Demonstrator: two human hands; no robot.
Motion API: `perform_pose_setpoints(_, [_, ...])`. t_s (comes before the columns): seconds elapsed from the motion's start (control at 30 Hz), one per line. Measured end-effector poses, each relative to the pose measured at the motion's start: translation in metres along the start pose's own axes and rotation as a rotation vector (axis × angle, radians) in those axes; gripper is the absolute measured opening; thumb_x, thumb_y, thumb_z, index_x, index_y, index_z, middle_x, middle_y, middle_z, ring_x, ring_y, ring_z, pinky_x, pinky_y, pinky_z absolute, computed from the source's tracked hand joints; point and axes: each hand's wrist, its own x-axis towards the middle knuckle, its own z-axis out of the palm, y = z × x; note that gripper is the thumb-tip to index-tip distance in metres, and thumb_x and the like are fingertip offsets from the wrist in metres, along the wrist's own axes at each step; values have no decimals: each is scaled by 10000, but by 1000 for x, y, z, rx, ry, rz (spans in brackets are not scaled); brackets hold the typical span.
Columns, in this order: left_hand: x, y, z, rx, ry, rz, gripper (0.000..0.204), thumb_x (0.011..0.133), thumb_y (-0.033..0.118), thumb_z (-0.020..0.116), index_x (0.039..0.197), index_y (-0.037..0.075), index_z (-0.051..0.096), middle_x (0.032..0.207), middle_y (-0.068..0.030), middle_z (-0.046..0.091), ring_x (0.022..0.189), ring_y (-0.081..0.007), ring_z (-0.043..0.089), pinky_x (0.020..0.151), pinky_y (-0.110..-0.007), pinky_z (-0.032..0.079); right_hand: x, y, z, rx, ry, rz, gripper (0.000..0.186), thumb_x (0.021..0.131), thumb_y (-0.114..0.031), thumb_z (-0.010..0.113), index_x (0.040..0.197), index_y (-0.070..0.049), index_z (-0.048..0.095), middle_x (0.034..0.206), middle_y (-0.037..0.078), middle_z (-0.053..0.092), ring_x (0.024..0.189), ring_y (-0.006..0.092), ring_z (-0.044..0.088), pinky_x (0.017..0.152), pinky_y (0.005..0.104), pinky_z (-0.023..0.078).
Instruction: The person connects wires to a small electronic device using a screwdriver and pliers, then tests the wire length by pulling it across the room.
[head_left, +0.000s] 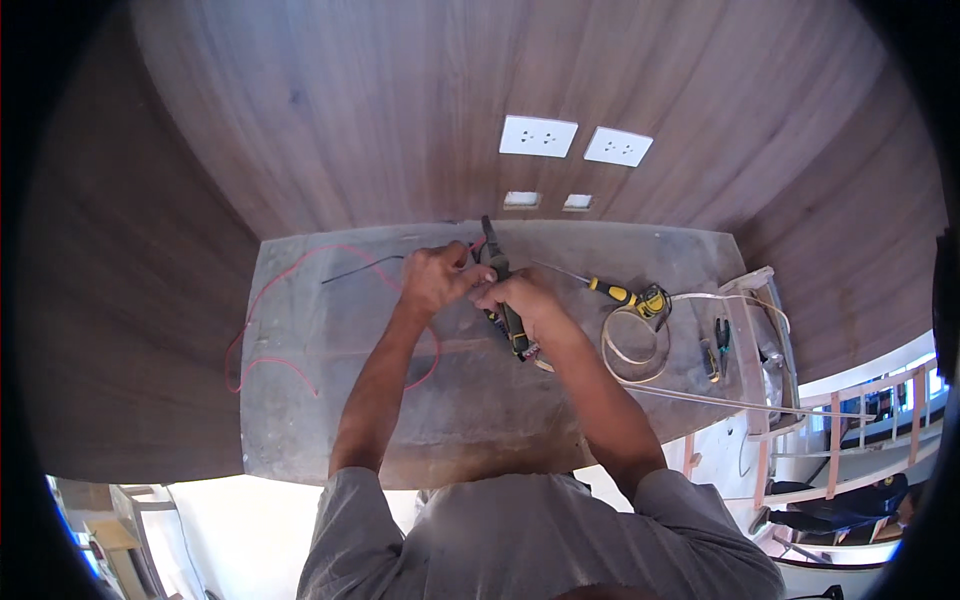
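Observation:
Above the grey board (330,430), my two hands are close together. My left hand (435,278) has its fingers closed on a thin red wire (264,290), which loops across the board's left side. A short dark wire (350,271) sticks out to the left of that hand. My right hand (522,300) is wrapped round a pair of pliers (514,325) with dark handles. Their jaws point away from me, toward the wood panel, with the red wire beside them. Whether the jaws grip the wire I cannot tell.
Right of my hands lie a yellow-black screwdriver (612,291), a tape measure (654,300), a coiled pale cable (606,352), a utility knife (709,360) and small pliers (722,346). White sockets (538,136) and cut-outs (521,200) are in the panel. Another person (835,508) is at lower right.

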Motion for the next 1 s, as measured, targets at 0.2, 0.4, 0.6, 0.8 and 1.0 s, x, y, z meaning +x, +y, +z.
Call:
perform_pose_setpoints(0.2, [5,24,-28,-18,-168,-186,486,763,535,817,822,77,664,615,-128,649,631,-381,680,626,-481,536,-16,-14,0,-13,25,-87,203,652,-3,777,847,23,725,785,94,706,642,185,631,601,315,478])
perform_pose_setpoints(0.4, [8,32,-44,-84,-44,98,168,923,83,630,1082,27,634,821,-197,673,758,-400,669,677,-477,513,-51,-47,-8,-94,-147,96,219,707,-26,738,919,27,734,941,136,739,811,212,685,772,347,555])
perform_pose_setpoints(0.6, [14,50,-45,-266,-20,65,187,912,33,606,1095,39,643,921,-212,690,852,-421,674,709,-489,516,-51,-51,-19,-248,-230,94,248,725,-47,727,961,17,770,974,112,752,932,205,689,814,331,538])
perform_pose_setpoints(0.8, [15,60,-51,-334,-88,-129,95,925,25,632,1014,13,662,812,-149,697,739,-276,699,665,-365,510,-58,-57,-11,-319,-222,-24,316,695,-60,743,997,27,775,969,103,751,921,199,682,835,327,525])
perform_pose_setpoints(1.0, [21,22,-52,-871,-353,-222,68,903,50,693,951,2,684,746,66,569,720,-16,477,605,-240,397,-12,-33,-29,-816,22,-526,235,692,-86,731,909,0,754,1004,148,712,1012,344,673,970,379,497])
